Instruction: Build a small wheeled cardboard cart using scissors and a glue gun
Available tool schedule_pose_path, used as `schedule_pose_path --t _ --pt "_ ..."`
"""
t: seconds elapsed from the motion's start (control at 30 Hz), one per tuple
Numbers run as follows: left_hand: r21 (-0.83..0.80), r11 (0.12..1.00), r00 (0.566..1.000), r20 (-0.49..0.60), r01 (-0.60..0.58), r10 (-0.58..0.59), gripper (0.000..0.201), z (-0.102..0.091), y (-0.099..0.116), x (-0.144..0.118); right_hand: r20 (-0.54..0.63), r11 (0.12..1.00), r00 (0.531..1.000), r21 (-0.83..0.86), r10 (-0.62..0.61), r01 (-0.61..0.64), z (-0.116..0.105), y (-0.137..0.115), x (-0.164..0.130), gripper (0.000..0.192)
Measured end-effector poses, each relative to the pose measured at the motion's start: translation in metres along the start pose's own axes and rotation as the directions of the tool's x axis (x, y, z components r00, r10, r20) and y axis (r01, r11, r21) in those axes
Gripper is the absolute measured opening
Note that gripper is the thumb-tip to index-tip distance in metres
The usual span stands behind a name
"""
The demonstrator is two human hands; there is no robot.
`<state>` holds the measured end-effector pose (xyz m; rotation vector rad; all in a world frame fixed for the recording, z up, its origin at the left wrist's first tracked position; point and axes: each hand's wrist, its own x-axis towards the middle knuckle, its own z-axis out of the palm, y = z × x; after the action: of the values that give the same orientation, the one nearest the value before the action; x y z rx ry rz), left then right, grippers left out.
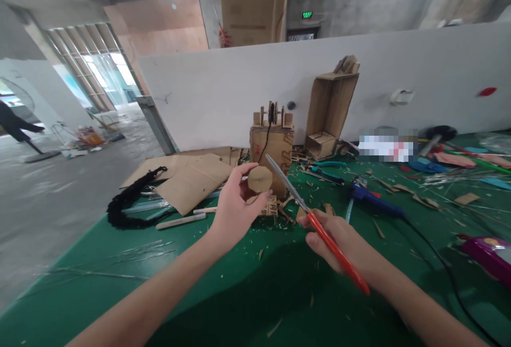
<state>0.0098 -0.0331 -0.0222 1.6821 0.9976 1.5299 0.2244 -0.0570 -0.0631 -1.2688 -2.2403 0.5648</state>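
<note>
Cardboard disc (260, 179), small and roughly round, is being pinched between the thumb and fingertips of the left hand (233, 206), which is holding it upright above the green worktop (223, 304) with its flat face turned toward the camera. Just to its right, the right hand (339, 240) is gripping a pair of red-handled scissors (315, 224); the fingers are curled tightly about the handles, and the metal blades, pressed together, are pointing up and to the left, with the tip lying just beside the disc's upper right edge; whether tip and disc are touching cannot be told. Both forearms are entering from the bottom edge of the view, and cardboard scraps are lying scattered over the worktop beneath them. Directly behind the disc, a small cardboard box (273, 150) with pegs rising from its top is standing on the worktop. To the left of it, flat cardboard sheets (191, 176), white sticks (179, 222) and a black braided cord (128, 203) are lying near the worktop's edge. To the right, a blue glue gun (371, 200) is lying with its black cable trailing toward the camera. Farther back, a taller open cardboard box (331, 113) is leaning against the white partition wall (223, 91).
</note>
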Motion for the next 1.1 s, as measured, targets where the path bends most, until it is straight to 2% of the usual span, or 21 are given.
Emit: schedule_pose_path --t 0.13,0.2,0.27,0.37,0.43,0.5,0.57,0.67,0.73,0.8,0.87,1.0,1.1 --pt "0.138 0.99 0.998 -0.059 -0.007 0.015 0.044 -0.001 -0.003 0.0 0.025 1.0 1.0 -0.022 -0.01 0.011 -0.002 -0.006 -0.001 0.034" --pt "0.154 0.988 0.998 -0.064 0.003 0.007 0.043 0.0 -0.001 0.0 0.028 1.0 1.0 -0.024 0.002 -0.001 -0.002 -0.01 0.0 0.035" --pt "0.095 0.995 0.999 -0.041 0.033 -0.029 0.045 0.002 0.002 -0.002 0.032 0.999 0.999 -0.026 0.028 -0.028 -0.002 -0.013 0.0 0.036" --pt "-0.08 0.991 0.994 0.031 0.103 -0.101 0.049 0.006 0.005 -0.004 0.013 0.997 0.997 -0.029 0.075 -0.075 0.0 -0.015 0.001 0.039" --pt "-0.191 0.971 0.989 0.053 0.144 -0.136 0.041 0.007 0.005 -0.003 -0.006 0.995 0.995 -0.004 0.097 -0.097 0.001 -0.014 0.002 0.04" --pt "-0.229 0.96 0.986 0.033 0.164 -0.161 0.031 0.006 0.005 -0.002 -0.019 0.993 0.993 0.028 0.116 -0.115 0.003 -0.011 0.002 0.041" --pt "-0.165 0.968 0.982 0.009 0.186 -0.187 0.029 0.003 0.005 0.001 -0.03 0.989 0.99 0.044 0.14 -0.139 0.003 -0.008 0.003 0.04" --pt "0.023 0.978 0.978 -0.035 0.206 -0.205 0.034 -0.001 0.006 0.005 -0.06 0.989 0.988 0.035 0.144 -0.142 0.003 -0.005 0.003 0.036" --pt "0.056 0.979 0.979 -0.065 0.196 -0.193 0.038 -0.003 0.005 0.006 -0.081 0.992 0.989 0.024 0.127 -0.125 0.004 -0.004 0.004 0.035" --pt "0.005 0.98 0.978 -0.078 0.197 -0.196 0.042 -0.003 0.004 0.007 -0.083 0.993 0.989 0.017 0.12 -0.119 0.004 -0.002 0.004 0.035" --pt "-0.116 0.967 0.97 -0.064 0.228 -0.236 0.042 -0.001 0.005 0.007 -0.075 0.992 0.99 0.009 0.123 -0.123 0.005 -0.002 0.005 0.033" --pt "-0.424 0.852 0.936 -0.029 0.306 -0.351 0.036 0.003 0.009 0.006 -0.064 0.993 0.991 0.018 0.116 -0.116 0.004 -0.003 0.004 0.031" --pt "-0.463 0.833 0.932 -0.04 0.302 -0.361 0.032 0.001 0.011 0.007 -0.017 0.995 0.997 0.061 0.082 -0.08 0.001 -0.006 0.002 0.033"
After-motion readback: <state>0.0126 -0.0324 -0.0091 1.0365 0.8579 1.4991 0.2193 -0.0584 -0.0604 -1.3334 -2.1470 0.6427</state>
